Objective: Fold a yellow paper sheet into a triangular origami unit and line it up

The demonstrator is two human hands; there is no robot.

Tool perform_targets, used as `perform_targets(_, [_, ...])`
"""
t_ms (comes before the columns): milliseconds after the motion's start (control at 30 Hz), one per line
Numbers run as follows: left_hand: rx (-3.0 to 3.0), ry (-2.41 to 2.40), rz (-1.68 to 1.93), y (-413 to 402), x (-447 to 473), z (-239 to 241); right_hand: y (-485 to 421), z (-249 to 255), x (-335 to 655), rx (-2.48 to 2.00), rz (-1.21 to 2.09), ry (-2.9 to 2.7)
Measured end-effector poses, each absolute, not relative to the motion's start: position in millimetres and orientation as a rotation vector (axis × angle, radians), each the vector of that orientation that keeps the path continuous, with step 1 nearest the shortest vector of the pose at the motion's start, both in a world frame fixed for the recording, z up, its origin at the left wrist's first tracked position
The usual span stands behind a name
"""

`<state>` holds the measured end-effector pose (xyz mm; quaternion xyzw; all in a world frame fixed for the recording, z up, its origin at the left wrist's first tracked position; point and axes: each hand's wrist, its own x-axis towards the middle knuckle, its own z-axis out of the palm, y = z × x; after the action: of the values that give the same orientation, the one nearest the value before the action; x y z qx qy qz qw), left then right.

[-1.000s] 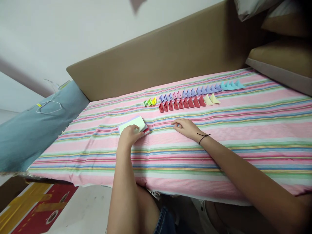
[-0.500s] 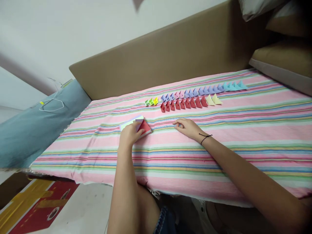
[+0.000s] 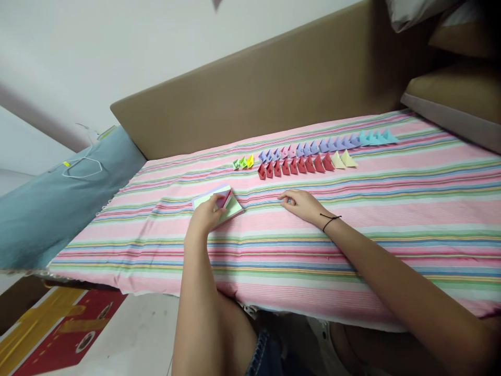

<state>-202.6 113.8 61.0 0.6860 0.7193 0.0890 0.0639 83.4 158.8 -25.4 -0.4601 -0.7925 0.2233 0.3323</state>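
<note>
My left hand [image 3: 207, 211] is over a stack of coloured square paper [image 3: 234, 208]. Its thumb and fingers pinch sheets at the top of the stack, and a red and purple fold shows by the fingertips. Light green paper faces up on the right part of the stack. My right hand [image 3: 299, 202] rests on the striped cloth to the right, fingers curled in with nothing visible in them. Beyond the hands stand rows of folded paper pieces: red ones [image 3: 301, 166], purple ones [image 3: 329, 145], blue ones [image 3: 378, 138], pale yellow ones [image 3: 342, 160] and a small green and yellow group [image 3: 243, 163].
A striped cloth [image 3: 156, 256] covers the bed-like surface, backed by a brown board [image 3: 250, 94]. A blue-grey bolster [image 3: 74, 203] with a white wire hanger [image 3: 83, 168] lies at the left. Brown cushions [image 3: 457, 99] are piled at the right. A red and yellow box [image 3: 74, 329] sits below the front edge.
The red sheet showing on the stack's right part has been turned back by my left hand, and light green paper shows there now. My right hand has stayed in place.
</note>
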Motion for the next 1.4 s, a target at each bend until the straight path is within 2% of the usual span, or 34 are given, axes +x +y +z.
perform_targets(900, [1.94, 2.034, 0.39, 109.3, -206.0, 61.2, 159.2, -25.9, 84.0, -1.192, 0.613, -2.062])
perform_targets(1167, [1.813, 2.055, 0.851, 108.8, -204.0, 69.0, 158.3, -25.4, 83.5, -1.165, 0.659, -2.017])
perform_targets(1300, [1.634, 1.806, 1.133, 107.4, -187.2, 70.2, 157.3, -25.7, 83.2, -1.147, 0.708, -1.962])
perform_targets(1400, [1.484, 1.547, 1.184, 105.1, -155.9, 65.8, 155.4, -25.7, 84.3, -1.136, 0.78, -1.888])
